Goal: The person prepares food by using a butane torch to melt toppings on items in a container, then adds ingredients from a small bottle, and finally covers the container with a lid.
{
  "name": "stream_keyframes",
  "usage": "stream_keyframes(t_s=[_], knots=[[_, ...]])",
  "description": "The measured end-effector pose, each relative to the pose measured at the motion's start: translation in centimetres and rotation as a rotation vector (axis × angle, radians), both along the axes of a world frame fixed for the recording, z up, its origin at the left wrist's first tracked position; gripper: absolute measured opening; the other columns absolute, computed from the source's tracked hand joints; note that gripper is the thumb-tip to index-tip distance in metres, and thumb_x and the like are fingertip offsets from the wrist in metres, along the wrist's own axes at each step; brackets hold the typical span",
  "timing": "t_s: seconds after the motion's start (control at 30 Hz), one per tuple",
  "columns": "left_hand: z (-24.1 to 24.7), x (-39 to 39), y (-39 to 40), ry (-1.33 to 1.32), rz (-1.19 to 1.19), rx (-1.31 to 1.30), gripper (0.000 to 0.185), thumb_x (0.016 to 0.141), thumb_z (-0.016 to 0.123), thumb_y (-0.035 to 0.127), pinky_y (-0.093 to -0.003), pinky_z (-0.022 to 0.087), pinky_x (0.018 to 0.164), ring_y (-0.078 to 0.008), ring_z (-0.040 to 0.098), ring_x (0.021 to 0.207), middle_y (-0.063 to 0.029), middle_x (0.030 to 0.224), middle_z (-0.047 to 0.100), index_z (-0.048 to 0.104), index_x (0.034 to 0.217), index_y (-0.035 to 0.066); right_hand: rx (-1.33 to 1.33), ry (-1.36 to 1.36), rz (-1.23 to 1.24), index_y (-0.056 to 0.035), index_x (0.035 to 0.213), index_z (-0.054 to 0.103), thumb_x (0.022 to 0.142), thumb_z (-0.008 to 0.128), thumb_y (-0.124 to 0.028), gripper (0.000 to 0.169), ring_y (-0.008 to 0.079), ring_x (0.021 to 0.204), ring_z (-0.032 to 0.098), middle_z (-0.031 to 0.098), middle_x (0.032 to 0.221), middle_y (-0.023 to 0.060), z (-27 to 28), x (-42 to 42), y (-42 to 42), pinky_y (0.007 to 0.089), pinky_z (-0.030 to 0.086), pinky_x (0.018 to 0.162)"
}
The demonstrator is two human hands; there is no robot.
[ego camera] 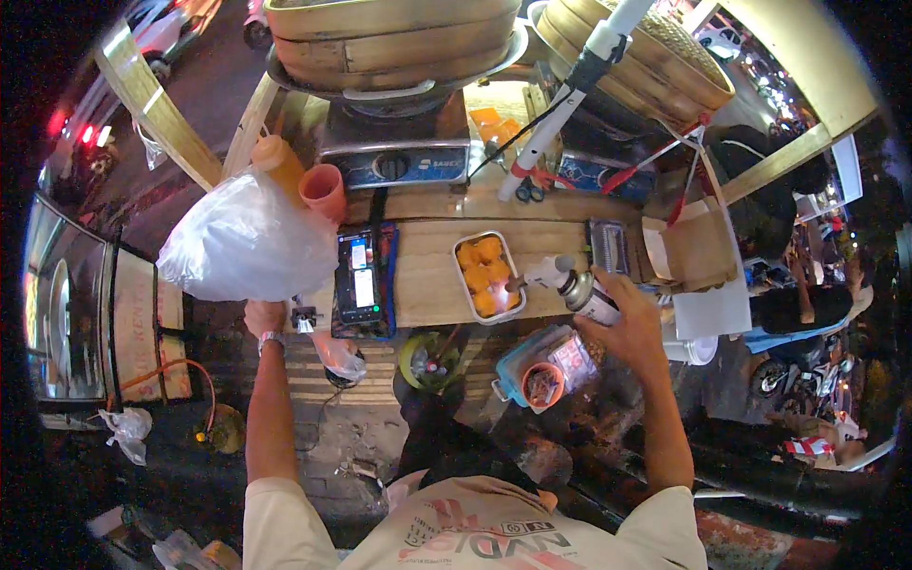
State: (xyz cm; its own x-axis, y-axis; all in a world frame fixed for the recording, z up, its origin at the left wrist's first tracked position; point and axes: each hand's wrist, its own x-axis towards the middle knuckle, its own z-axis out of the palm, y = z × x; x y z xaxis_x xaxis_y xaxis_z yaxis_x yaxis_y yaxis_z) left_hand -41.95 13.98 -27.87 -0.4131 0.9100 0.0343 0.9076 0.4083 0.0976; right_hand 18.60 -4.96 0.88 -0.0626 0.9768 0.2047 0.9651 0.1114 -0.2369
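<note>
My right hand [627, 317] grips a gas canister [593, 299] with a blowtorch head [545, 274] fitted on it. The torch nozzle points left at a rectangular tray [489, 320] of orange-topped food pieces [486, 267], and a bright glow lies on the pieces at its lower right. At the left edge of the wooden counter is my left hand [265, 318], with a watch on the wrist. Its fingers are partly hidden under a bulging white plastic bag [246, 239], so what they hold cannot be told. A lit smartphone [359, 278] lies between the bag and the tray.
Bamboo steamers [395, 43] stand on a gas stove [395, 167] at the back, with more steamers [641, 57] at right. A white pole [548, 128] slants over the counter. An orange cup [322, 192], scissors [529, 191] and a cardboard box [687, 246] stand around. A blue-lidded container [509, 370] sits below.
</note>
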Motion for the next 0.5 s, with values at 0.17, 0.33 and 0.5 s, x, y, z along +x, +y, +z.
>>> stream_keyframes(t_s=[0.17,0.33,0.5], knots=[[-0.1,0.0,-0.1,-0.003,0.004,0.041,0.042,0.088,0.066,0.045,-0.0544,0.061,0.080,-0.0430,0.074,0.092,-0.0203,0.101,0.076,0.078,0.101,0.007,0.039,0.016,-0.099,-0.0125,0.143,0.061,0.074,0.090,-0.030,0.076,0.0367,0.102,0.070,0.070,0.116,0.0156,-0.8,-0.3,2.4,0.0433,0.056,0.085],[-0.2,0.0,-0.1,-0.017,-0.011,0.034,0.043,0.089,0.067,0.046,-0.0541,0.061,0.081,-0.0439,0.074,0.094,-0.0203,0.103,0.076,0.077,0.102,0.006,0.088,0.065,-0.109,-0.0107,0.144,0.060,0.075,0.090,-0.030,0.078,0.0357,0.104,0.070,0.070,0.119,0.0161,-2.2,-0.2,4.3,0.0426,0.056,0.088],[-0.8,-0.7,0.1,-0.006,0.000,0.042,0.044,0.088,0.068,0.047,-0.0537,0.061,0.082,-0.0440,0.073,0.096,-0.0212,0.104,0.076,0.077,0.100,0.006,0.093,0.096,-0.096,-0.0077,0.142,0.061,0.074,0.091,-0.028,0.078,0.0347,0.108,0.070,0.070,0.122,0.0166,-2.7,0.1,3.5,0.0419,0.056,0.091]])
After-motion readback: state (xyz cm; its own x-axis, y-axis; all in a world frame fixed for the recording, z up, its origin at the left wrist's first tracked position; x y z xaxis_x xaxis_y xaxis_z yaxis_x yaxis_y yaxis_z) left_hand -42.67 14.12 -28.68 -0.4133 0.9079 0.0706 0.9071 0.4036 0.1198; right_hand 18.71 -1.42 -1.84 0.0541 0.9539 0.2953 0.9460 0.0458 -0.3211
